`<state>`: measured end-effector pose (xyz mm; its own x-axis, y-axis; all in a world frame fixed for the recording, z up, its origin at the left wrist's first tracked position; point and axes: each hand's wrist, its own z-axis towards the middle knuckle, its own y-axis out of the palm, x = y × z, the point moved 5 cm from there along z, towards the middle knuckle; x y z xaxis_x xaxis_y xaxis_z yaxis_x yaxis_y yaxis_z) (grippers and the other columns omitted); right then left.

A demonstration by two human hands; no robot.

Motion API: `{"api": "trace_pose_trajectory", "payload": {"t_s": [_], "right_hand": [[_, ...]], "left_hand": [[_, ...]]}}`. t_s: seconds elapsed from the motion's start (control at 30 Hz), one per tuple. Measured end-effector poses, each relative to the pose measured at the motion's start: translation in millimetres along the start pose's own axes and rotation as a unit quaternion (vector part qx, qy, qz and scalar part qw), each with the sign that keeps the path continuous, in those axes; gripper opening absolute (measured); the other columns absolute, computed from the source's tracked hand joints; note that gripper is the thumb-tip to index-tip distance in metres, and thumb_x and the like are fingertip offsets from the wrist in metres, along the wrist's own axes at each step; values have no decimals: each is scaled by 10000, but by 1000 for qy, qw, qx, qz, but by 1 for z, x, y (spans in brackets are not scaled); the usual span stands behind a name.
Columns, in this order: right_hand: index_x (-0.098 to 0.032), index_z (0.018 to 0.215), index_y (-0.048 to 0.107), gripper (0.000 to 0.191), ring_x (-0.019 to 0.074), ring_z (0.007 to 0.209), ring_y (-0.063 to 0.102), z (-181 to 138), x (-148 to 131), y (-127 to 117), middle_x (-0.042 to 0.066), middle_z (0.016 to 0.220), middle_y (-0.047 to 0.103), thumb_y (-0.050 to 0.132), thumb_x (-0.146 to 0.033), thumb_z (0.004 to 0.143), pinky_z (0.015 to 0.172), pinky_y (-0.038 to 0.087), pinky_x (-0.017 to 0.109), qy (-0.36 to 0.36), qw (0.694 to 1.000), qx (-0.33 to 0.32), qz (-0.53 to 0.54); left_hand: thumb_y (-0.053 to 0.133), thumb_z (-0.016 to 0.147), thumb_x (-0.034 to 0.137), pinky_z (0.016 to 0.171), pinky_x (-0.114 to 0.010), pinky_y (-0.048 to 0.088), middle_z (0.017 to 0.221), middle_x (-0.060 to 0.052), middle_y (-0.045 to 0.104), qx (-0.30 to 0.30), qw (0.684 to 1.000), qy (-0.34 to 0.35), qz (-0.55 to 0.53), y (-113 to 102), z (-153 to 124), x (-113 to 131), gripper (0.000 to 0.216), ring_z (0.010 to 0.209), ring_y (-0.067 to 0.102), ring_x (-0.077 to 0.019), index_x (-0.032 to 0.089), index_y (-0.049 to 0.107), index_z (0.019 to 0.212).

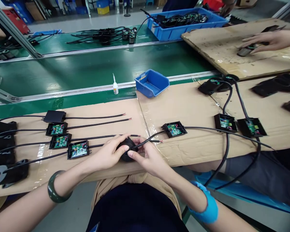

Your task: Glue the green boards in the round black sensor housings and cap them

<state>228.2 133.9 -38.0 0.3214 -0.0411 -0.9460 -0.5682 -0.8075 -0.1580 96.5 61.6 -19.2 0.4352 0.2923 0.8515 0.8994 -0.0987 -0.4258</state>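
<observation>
Between my two hands, near the cardboard's front edge, is a black plastic housing [127, 155] with a cable coming out of it. My left hand [112, 151] has its fingers wrapped round the housing's left side, the thumb on top. Gripping it from the right is my right hand [146, 156], thumb close to where the cable comes out. That cable [151, 136] runs up right to an uncovered black box with a green circuit board [175, 129]. The housing's underside is hidden by my fingers.
On the left lie several cabled units with open circuit-board boxes [77, 149] and one black-topped box [54, 116]. A blue bin [152, 83] and a small white bottle [115, 87] stand behind. Two more boxes [251, 127] lie right. Across the bench, a co-worker's hand [273, 40] holds a cylindrical part.
</observation>
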Motion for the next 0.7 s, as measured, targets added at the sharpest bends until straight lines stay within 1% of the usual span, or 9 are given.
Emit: {"api": "trace_pose_trajectory", "payload": {"t_s": [0.1,0.2,0.27,0.33,0.4,0.5,0.57,0.63,0.7], "right_hand": [[-151,1105,550,421,222,909,633,1,-2,0,107,1052,654,630,-345,741,789,517,369,22,1000,-5,-6],[-153,1069,558,384,215,861,632,3,-3,0,97,1005,662,645,-314,731,745,504,350,45,999,0,-20],[-154,1053,574,351,211,820,635,3,-2,-1,86,946,669,647,-294,740,724,499,344,52,998,9,-37],[-146,1070,584,362,213,820,644,3,-1,-2,85,928,673,656,-299,750,718,503,339,52,998,10,-32],[-128,1099,581,417,222,862,655,4,2,-3,97,960,675,675,-342,753,730,516,335,49,999,-11,0],[-116,1128,573,496,228,916,663,5,5,-2,113,1017,677,693,-415,751,762,533,333,40,996,-58,52],[-126,1148,567,532,222,906,669,5,5,-1,105,1023,681,720,-411,725,769,541,335,33,994,-76,68],[-146,1154,562,556,216,905,669,5,3,0,93,1053,679,756,-365,680,773,546,336,23,995,-71,73],[-158,1137,562,558,214,935,660,5,0,-1,86,1095,668,768,-313,642,796,542,337,13,997,-45,67]], "left_hand": [[457,927,372,1188,-476,299,1476,-154,467,-12,998,-6,-58,0,5,1,581,1388,414,-295,76,449,1427],[494,890,305,1146,-447,369,1391,-130,556,-19,995,-3,-102,-1,9,4,492,1326,487,-284,113,516,1343],[488,881,277,1128,-445,385,1349,-121,590,-9,996,11,-91,-2,10,6,449,1290,518,-282,124,550,1299],[487,886,285,1130,-452,375,1358,-124,586,5,997,25,-72,-3,10,7,447,1287,518,-287,122,559,1295],[492,898,312,1133,-454,369,1383,-128,570,3,997,32,-67,-3,9,6,461,1301,508,-291,118,555,1311],[494,918,346,1131,-440,378,1408,-123,552,-11,997,34,-69,-4,8,4,482,1318,499,-287,116,546,1338],[490,924,359,1135,-430,378,1413,-121,548,-11,998,32,-61,-5,8,4,502,1323,496,-282,109,536,1357],[480,928,366,1143,-429,369,1418,-127,542,-5,999,29,-45,-5,8,3,524,1327,491,-279,94,523,1375],[464,934,367,1155,-432,351,1434,-130,525,1,999,29,-24,-3,8,2,538,1338,477,-276,89,510,1392]]}}
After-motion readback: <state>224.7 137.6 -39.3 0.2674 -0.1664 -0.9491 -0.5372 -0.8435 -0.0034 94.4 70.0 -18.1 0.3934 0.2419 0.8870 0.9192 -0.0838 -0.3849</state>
